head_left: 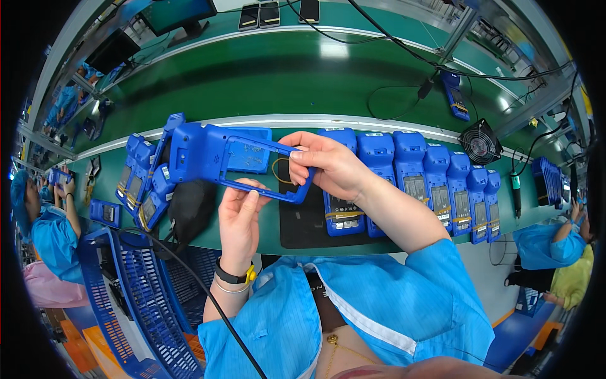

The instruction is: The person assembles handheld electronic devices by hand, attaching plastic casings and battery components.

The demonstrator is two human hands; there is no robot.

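Observation:
A blue plastic device housing (197, 151) with a large rectangular opening is held up in front of me, tilted, over the green bench. My left hand (240, 218) pinches its lower edge between thumb and fingers. At the opposite, open-framed end, my right hand (331, 165) grips the frame with thumb and fingertips. Through the opening a blue tray (260, 140) shows behind it. A tan rubber band (276, 170) loops beside my right fingers; whether they touch it I cannot tell. Below the hands lies a black mat (300, 230).
Several blue handheld devices (416, 180) with rubber bands stand in a row at right; more devices (134, 170) lie left beside a black bag (191, 205). A small fan (481, 140) and green electric screwdriver (516, 189) are farther right. Blue baskets (139, 284) stand lower left. Co-workers sit both sides.

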